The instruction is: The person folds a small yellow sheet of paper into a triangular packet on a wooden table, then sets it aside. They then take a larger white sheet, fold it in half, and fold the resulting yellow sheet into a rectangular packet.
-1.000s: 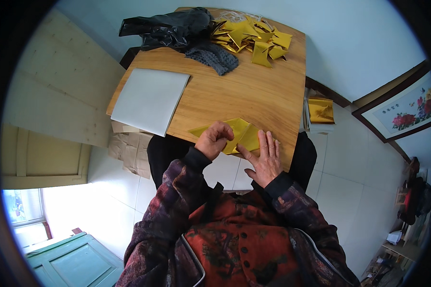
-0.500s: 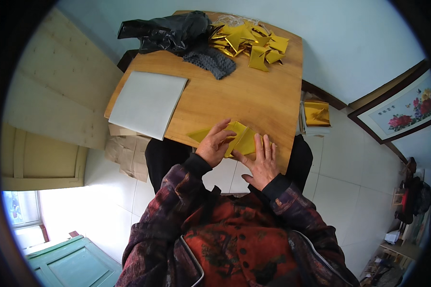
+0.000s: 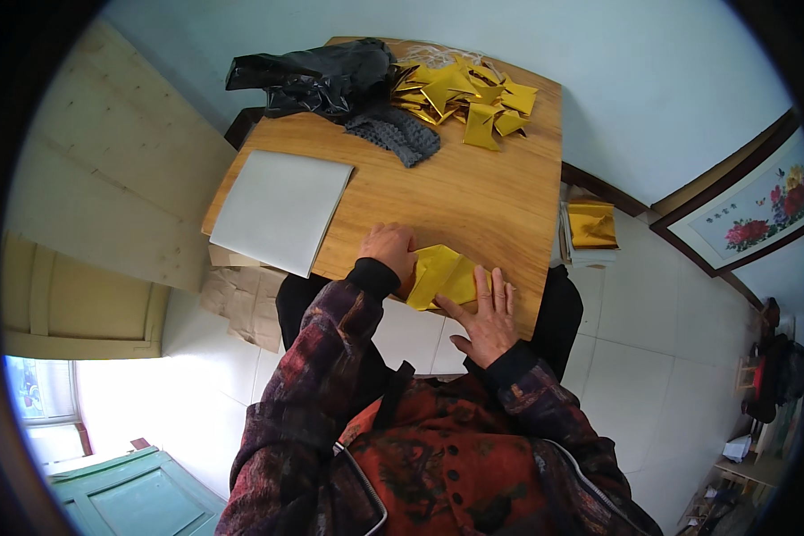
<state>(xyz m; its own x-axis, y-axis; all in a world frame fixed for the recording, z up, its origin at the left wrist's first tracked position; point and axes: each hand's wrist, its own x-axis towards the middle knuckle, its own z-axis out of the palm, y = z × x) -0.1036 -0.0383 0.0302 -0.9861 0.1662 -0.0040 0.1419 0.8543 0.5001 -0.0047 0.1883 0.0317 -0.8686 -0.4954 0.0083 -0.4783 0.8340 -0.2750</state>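
Observation:
A folded sheet of gold paper (image 3: 447,275) lies at the table's near edge, creased and with angled corners. My left hand (image 3: 389,246) is over its left end, the fingers curled and closed; it hides the left tip of the paper. My right hand (image 3: 489,323) rests on the right part of the sheet, fingers stretched and spread, the thumb apart. The fingertips of the right hand touch the paper and hold nothing between them.
On the wooden table (image 3: 473,201) lie a pile of folded gold paper pieces (image 3: 460,94), a black plastic bag (image 3: 330,80), a dark grey knitted cloth (image 3: 397,134) and a stack of pale grey sheets (image 3: 284,207). More gold paper (image 3: 592,223) sits beyond the right edge.
My left hand has moved left and down onto the paper's left end, its fingers closing; the pointed left flap no longer shows. My right hand stays at the right part.

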